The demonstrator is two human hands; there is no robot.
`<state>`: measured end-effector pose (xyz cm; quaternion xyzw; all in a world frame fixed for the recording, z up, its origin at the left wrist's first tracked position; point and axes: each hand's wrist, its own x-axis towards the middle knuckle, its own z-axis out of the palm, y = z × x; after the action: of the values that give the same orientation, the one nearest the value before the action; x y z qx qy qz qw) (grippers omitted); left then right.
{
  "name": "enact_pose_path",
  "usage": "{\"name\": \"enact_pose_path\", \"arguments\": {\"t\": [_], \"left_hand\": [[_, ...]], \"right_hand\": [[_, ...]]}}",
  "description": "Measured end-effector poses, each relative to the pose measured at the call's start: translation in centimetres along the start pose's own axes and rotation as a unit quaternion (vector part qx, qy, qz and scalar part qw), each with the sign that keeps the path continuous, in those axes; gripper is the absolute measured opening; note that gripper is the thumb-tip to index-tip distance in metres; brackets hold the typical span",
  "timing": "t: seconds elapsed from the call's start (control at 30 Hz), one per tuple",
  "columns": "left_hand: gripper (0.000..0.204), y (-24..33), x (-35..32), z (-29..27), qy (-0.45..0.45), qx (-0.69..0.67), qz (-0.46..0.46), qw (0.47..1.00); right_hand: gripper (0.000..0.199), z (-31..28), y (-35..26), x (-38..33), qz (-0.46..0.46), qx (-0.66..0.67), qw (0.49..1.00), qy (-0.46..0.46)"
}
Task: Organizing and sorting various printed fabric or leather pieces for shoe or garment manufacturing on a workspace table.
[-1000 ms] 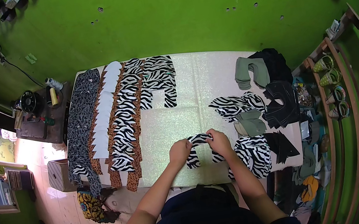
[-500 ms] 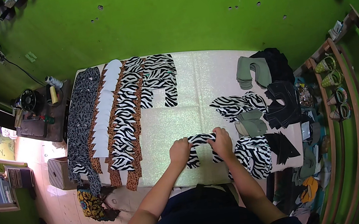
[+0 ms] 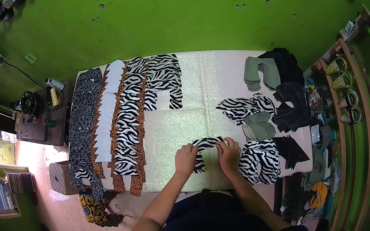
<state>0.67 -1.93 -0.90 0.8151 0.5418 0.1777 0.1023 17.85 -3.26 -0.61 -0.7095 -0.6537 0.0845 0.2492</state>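
A U-shaped zebra-print fabric piece (image 3: 207,143) hangs between my hands near the table's front edge, its curved band on the far side. My left hand (image 3: 186,159) pinches the band's left end, and one leg of the piece drops beside it. My right hand (image 3: 229,154) grips the other end and hides the right leg. To the right lies a pile of zebra-print pieces (image 3: 259,162). Beyond it are green fabric pieces (image 3: 258,127) and another zebra-print pile (image 3: 246,108). A laid-out zebra-print stack (image 3: 162,78) sits at the far middle.
Overlapping rows of grey patterned pieces (image 3: 85,121), white pieces (image 3: 108,122) and zebra-print pieces (image 3: 129,128) cover the left of the pale table (image 3: 169,137). Black pieces (image 3: 291,106) lie at the right. A sewing machine (image 3: 30,107) stands left; a wooden rack (image 3: 344,154) holds shoes at right.
My right hand has shifted slightly down and left along the zebra-print piece, now covering its right leg. My left hand stays nearly where it was.
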Motion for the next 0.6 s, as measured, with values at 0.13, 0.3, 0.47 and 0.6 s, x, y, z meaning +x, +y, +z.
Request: {"name": "enact_pose_path", "arguments": {"t": [0.13, 0.3, 0.47, 0.6], "left_hand": [[0.017, 0.5, 0.1, -0.1, 0.017, -0.041, -0.096, 0.994], [0.026, 0.8, 0.6, -0.3, -0.008, -0.043, -0.13, 0.99], [0.032, 0.6, 0.7, 0.2, -0.028, -0.04, -0.139, 0.989], [0.039, 0.9, 0.9, 0.1, -0.043, -0.045, -0.147, 0.987]], "right_hand": [[0.017, 0.3, 0.2, -0.1, 0.026, 0.011, 1.0, 0.011], [0.033, 0.0, -0.6, 1.2, 0.083, -0.02, 0.996, -0.021], [0.039, -0.1, 0.0, 3.1, 0.166, -0.026, 0.979, -0.119], [0.031, 0.1, 0.6, 3.6, 0.16, -0.026, 0.968, -0.193]]}}
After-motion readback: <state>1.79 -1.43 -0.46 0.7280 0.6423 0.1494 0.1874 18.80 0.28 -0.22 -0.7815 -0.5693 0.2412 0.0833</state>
